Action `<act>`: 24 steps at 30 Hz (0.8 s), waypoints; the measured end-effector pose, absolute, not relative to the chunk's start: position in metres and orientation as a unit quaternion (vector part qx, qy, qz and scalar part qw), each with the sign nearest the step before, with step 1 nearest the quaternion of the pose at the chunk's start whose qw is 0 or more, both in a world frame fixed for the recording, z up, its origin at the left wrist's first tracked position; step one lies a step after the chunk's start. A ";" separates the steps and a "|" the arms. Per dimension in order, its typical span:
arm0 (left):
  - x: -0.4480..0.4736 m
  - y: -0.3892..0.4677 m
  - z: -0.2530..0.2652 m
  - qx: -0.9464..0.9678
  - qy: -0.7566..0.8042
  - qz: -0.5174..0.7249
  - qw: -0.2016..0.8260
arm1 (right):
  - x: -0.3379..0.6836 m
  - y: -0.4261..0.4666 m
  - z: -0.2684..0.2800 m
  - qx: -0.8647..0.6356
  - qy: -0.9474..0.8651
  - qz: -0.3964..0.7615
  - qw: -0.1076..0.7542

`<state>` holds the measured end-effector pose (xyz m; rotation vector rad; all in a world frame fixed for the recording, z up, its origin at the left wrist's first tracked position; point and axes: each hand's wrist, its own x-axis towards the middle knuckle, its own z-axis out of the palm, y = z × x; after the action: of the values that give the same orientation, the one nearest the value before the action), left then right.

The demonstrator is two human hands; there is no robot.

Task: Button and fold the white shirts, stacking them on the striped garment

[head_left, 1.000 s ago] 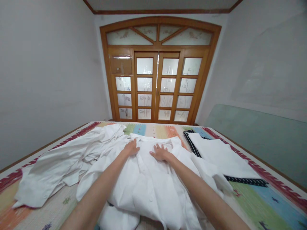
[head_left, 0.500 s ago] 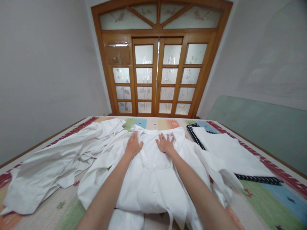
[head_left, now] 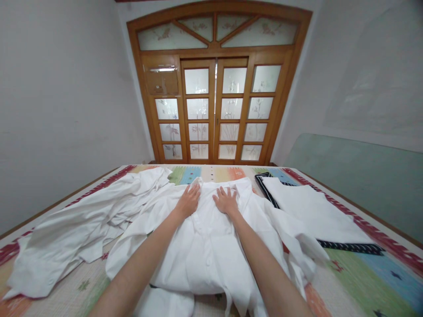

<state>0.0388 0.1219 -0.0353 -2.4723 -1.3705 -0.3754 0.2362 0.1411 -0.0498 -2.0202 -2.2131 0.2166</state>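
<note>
A white buttoned shirt (head_left: 211, 251) lies spread in front of me, its collar end away from me and its sleeves out to both sides. My left hand (head_left: 189, 200) rests on the left of the collar area, fingers stretched out over the cloth. Just right of the front opening, my right hand (head_left: 226, 200) lies flat on the shirt with its fingers spread. Neither hand grips the fabric. To the left is another white shirt (head_left: 76, 229), loose and wrinkled, its near end toward me.
Folded white cloth (head_left: 317, 207) lies on the right, over a black patterned cloth (head_left: 350, 247). Everything rests on a colourful patterned cover (head_left: 360, 277). Beyond stand wooden doors with glass panes (head_left: 214, 110). A pale green board (head_left: 357, 171) leans along the right wall.
My left hand has shifted slightly right along the collar, and its fingers now lie flatter. My right hand stays nearly in place. The camera view has tilted up a little.
</note>
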 end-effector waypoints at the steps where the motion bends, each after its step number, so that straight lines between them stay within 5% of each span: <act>1: 0.041 0.122 -0.032 -0.850 -0.489 -0.130 0.147 | 0.236 0.141 -0.050 -0.670 -0.736 0.069 0.071; 7: 0.049 0.126 -0.012 -0.739 -0.645 -0.122 0.152 | 0.237 0.138 -0.047 -0.672 -0.734 0.071 0.067; 14: 0.061 0.137 0.016 -0.738 -0.636 -0.173 0.148 | 0.237 0.136 -0.047 -0.667 -0.735 0.077 0.095; 19: 0.095 0.146 0.031 -0.746 -0.607 -0.266 0.066 | 0.236 0.135 -0.046 -0.667 -0.735 0.076 0.096; 24: 0.124 0.143 -0.005 -0.803 -0.561 -0.199 -0.036 | 0.239 0.134 -0.045 -0.663 -0.741 0.062 0.092</act>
<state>0.1239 0.1431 -0.0051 -2.5823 -1.8036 -0.6391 0.2387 0.1337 -0.0451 -1.9685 -2.2001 0.1840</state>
